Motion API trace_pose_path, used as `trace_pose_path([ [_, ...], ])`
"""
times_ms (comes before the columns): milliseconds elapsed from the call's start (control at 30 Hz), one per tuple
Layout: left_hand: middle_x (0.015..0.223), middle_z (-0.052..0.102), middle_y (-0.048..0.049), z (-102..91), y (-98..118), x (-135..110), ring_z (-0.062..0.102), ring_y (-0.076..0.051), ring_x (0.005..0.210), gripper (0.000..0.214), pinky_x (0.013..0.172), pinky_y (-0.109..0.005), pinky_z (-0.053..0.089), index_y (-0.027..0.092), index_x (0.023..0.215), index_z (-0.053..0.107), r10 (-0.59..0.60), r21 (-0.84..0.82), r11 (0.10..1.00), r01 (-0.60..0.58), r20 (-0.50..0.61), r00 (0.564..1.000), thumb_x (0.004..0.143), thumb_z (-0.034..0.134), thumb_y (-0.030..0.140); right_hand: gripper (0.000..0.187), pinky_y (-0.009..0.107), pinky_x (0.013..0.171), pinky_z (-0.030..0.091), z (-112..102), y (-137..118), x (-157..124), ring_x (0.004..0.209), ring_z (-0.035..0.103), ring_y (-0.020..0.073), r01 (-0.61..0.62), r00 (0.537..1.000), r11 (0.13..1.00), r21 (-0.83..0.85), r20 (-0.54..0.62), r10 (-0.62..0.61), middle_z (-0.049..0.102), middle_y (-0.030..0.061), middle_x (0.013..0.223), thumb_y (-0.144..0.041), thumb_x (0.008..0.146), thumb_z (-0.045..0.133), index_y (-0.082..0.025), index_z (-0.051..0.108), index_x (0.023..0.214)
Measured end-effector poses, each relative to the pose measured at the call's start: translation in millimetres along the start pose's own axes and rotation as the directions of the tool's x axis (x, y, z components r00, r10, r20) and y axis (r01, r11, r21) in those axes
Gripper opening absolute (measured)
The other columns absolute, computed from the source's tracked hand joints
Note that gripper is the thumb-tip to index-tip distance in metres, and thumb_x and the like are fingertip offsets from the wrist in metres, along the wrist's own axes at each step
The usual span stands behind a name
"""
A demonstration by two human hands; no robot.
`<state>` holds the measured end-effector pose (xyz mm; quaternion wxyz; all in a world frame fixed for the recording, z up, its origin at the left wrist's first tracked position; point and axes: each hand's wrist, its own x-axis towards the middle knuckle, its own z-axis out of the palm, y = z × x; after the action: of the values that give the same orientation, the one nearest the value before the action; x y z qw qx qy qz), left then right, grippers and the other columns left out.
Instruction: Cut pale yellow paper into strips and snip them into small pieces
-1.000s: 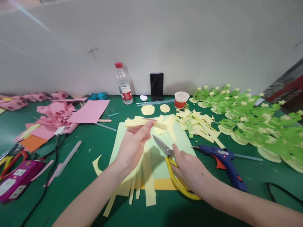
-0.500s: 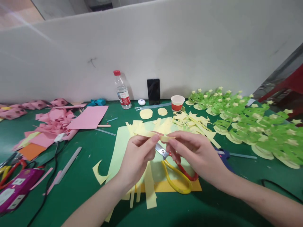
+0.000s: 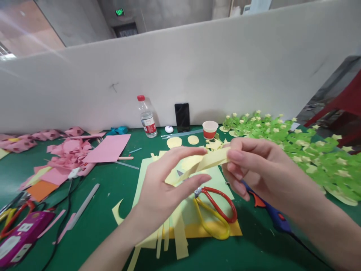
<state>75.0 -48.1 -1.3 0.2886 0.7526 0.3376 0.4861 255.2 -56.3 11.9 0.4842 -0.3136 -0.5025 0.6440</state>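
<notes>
Apparently, in the head view, the work stood partway through. The yellow strip (image 3: pixel 213 159) was already a loose piece, raised above the middle of the desk (image 3: pixel 101 233) and bent along its length, though its shaping looked unfinished. The right hand (image 3: pixel 262 165) had its fingers clamped on the strip's upper end; the left hand (image 3: pixel 156 194) had its thumb and forefinger apart with the strip running between them, and whether they pressed on it could not be told. Two round discs (image 3: pixel 174 142) lay cut out toward the desk's far edge. Below the hands, a pale green sheet (image 3: pixel 190 214) carried long strips (image 3: pixel 180 233) that hung past its near edge and seemed unworked. Toward the right edge stood green pieces (image 3: pixel 282 143) topped with yellow stars (image 3: pixel 343 173), which looked finished.

By count, there were one strip in the hands, two discs, one pair of scissors (image 3: pixel 198 192) on the green sheet, one glue gun (image 3: pixel 278 219) partly behind the right hand, and, by the far edge, one bottle (image 3: pixel 148 120), one phone (image 3: pixel 182 117) and one paper cup (image 3: pixel 210 130). Toward the left edge lay one flat pink sheet (image 3: pixel 107 148) and one purple box (image 3: pixel 25 233). The long strips and green pieces overlapped too much to count.
</notes>
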Motion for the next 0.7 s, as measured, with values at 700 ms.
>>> trace_pose_path([
  [700,0.066,0.071,-0.0023,19.2,-1.6,12.4,0.061,-0.009,0.048,0.020,0.052,-0.018,0.048,0.020,0.079,0.075,-0.305,-0.608,0.654,0.450,0.332,0.893,0.085,0.056,0.023,0.028,0.012,0.035,0.038,-20.7,-4.2,8.3,0.041,0.046,0.0035,0.029,0.999,0.996,-0.081,0.031,-0.027,0.050,-0.0059,0.051,-0.033,0.077,0.065,-0.018,0.055,0.056],
])
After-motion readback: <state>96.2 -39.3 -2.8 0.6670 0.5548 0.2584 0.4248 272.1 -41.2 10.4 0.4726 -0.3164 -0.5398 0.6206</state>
